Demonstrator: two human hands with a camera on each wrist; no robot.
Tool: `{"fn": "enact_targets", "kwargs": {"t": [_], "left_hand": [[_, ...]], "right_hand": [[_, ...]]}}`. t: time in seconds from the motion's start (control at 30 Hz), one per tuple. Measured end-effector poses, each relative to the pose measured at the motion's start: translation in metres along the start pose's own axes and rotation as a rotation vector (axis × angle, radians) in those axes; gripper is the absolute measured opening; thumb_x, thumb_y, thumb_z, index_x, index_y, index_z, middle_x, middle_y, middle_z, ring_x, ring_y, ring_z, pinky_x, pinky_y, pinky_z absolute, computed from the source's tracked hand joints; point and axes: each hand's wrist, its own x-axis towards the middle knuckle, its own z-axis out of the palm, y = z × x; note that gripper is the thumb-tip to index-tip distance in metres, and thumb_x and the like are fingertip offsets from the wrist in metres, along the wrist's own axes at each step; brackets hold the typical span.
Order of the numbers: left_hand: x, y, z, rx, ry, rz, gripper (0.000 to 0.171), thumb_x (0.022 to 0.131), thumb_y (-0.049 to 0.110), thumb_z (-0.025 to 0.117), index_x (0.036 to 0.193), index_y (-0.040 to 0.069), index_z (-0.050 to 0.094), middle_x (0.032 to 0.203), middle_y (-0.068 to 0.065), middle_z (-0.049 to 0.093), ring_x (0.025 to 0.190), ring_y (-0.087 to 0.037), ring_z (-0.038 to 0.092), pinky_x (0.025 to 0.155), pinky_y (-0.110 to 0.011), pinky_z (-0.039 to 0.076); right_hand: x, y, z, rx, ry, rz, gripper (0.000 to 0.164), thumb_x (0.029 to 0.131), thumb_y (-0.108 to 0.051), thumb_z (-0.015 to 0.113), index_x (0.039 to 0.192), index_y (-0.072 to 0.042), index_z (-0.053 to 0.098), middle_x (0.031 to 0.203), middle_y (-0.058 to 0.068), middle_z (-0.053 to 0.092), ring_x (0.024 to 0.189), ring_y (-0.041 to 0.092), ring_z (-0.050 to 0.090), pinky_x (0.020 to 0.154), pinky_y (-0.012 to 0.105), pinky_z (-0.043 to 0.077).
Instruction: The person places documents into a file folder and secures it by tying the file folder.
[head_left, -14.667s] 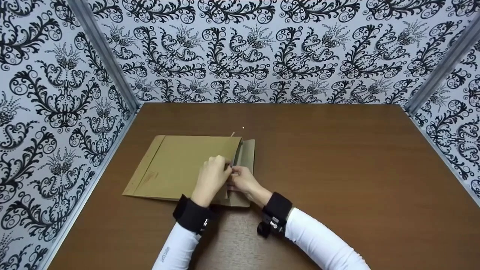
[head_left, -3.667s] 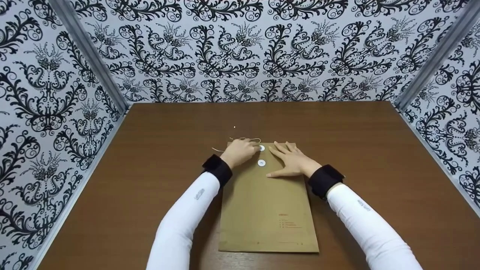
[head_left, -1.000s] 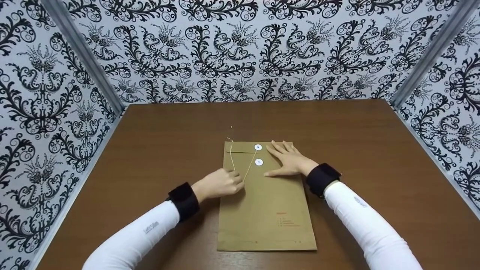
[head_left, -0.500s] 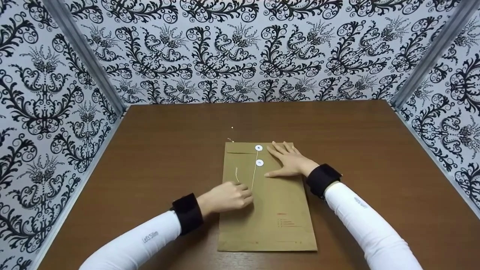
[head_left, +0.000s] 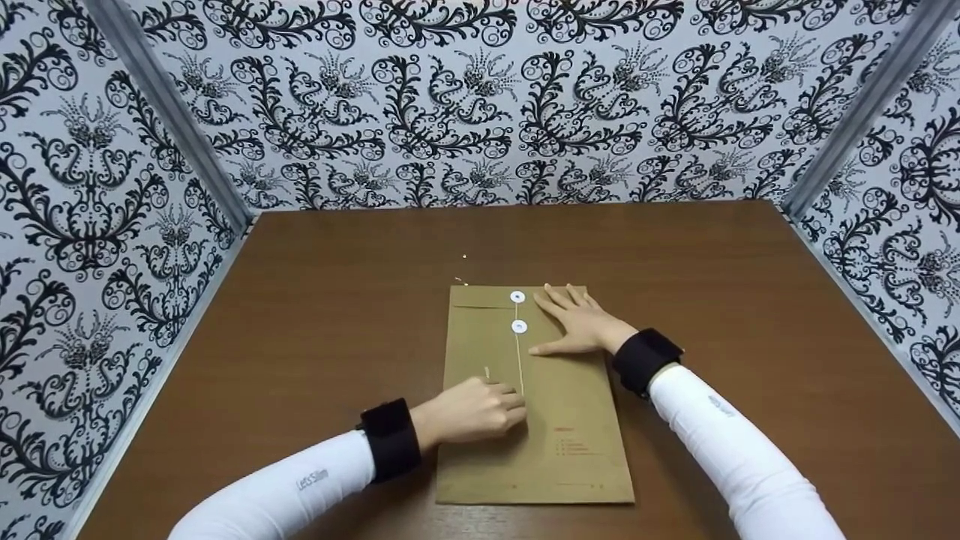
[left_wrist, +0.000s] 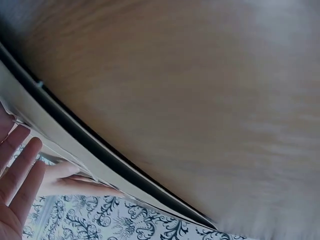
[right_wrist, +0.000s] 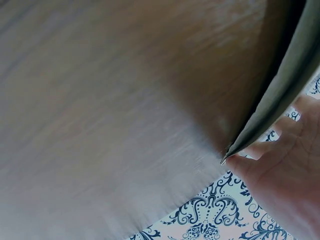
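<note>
A brown kraft string-tie envelope (head_left: 555,390) lies flat on the table, its flap folded down at the far end. Two white button discs sit one above the other, the upper disc (head_left: 517,297) on the flap and the lower disc (head_left: 519,326) below it. A thin string (head_left: 519,360) runs from the upper disc past the lower one to my left hand (head_left: 480,409), which pinches it over the envelope's middle. The string's loose end sticks up behind the knuckles. My right hand (head_left: 581,322) rests with spread fingers on the envelope's upper right, seen also in the right wrist view (right_wrist: 285,155).
The brown wooden table (head_left: 675,255) extends around the envelope. A small bit of string (head_left: 461,282) shows at the envelope's far left corner. Patterned wall panels (head_left: 480,105) enclose the back and sides.
The envelope, earlier sideways with both hands at its opening, now lies upright. Over the last second my left hand has drawn the string nearer and rightward across the lower disc; the right hand stays put.
</note>
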Motion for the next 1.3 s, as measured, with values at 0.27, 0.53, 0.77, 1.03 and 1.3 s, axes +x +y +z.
{"fn": "enact_targets", "kwargs": {"t": [0.27, 0.53, 0.77, 1.03, 1.3], "left_hand": [[0.015, 0.008, -0.001, -0.054, 0.011, -0.026, 0.011, 0.09, 0.02, 0.066, 0.08, 0.023, 0.064, 0.08, 0.016, 0.068, 0.073, -0.002, 0.066, 0.052, -0.019, 0.049], [0.023, 0.013, -0.002, -0.076, 0.033, -0.017, 0.007, 0.09, 0.022, 0.066, 0.084, 0.024, 0.066, 0.085, 0.017, 0.07, 0.076, -0.002, 0.066, 0.053, -0.019, 0.049], [0.02, 0.009, -0.005, -0.105, 0.031, 0.018, 0.012, 0.096, 0.038, 0.065, 0.094, 0.027, 0.07, 0.094, 0.017, 0.072, 0.084, -0.001, 0.068, 0.061, -0.018, 0.053], [0.013, -0.009, -0.003, -0.159, 0.046, -0.067, 0.017, 0.098, 0.041, 0.064, 0.091, 0.027, 0.071, 0.088, 0.015, 0.072, 0.079, -0.005, 0.068, 0.059, -0.02, 0.053], [0.003, -0.034, 0.008, -0.293, -0.185, -0.381, 0.019, 0.099, 0.035, 0.065, 0.102, 0.018, 0.072, 0.106, 0.002, 0.075, 0.096, -0.017, 0.069, 0.067, -0.029, 0.061]], "right_hand": [[0.0, 0.0, 0.0, -0.023, 0.002, -0.005, 0.104, 0.088, -0.067, 0.065, 0.165, -0.015, 0.02, 0.174, 0.018, 0.009, 0.158, 0.052, 0.003, 0.128, 0.067, 0.004], [0.0, -0.001, 0.001, -0.02, 0.002, -0.007, 0.103, 0.088, -0.067, 0.066, 0.165, -0.014, 0.02, 0.173, 0.019, 0.01, 0.158, 0.053, 0.004, 0.128, 0.068, 0.005], [0.0, -0.001, 0.0, -0.026, 0.011, -0.015, 0.103, 0.089, -0.066, 0.066, 0.165, -0.013, 0.021, 0.173, 0.02, 0.011, 0.158, 0.054, 0.005, 0.127, 0.068, 0.005], [-0.001, -0.001, 0.0, -0.029, 0.012, -0.016, 0.103, 0.089, -0.065, 0.067, 0.164, -0.013, 0.022, 0.173, 0.02, 0.011, 0.157, 0.055, 0.005, 0.127, 0.069, 0.007], [0.0, 0.0, 0.001, -0.008, -0.002, 0.001, 0.104, 0.088, -0.067, 0.066, 0.165, -0.015, 0.02, 0.174, 0.017, 0.009, 0.159, 0.051, 0.002, 0.128, 0.068, 0.004]]}}
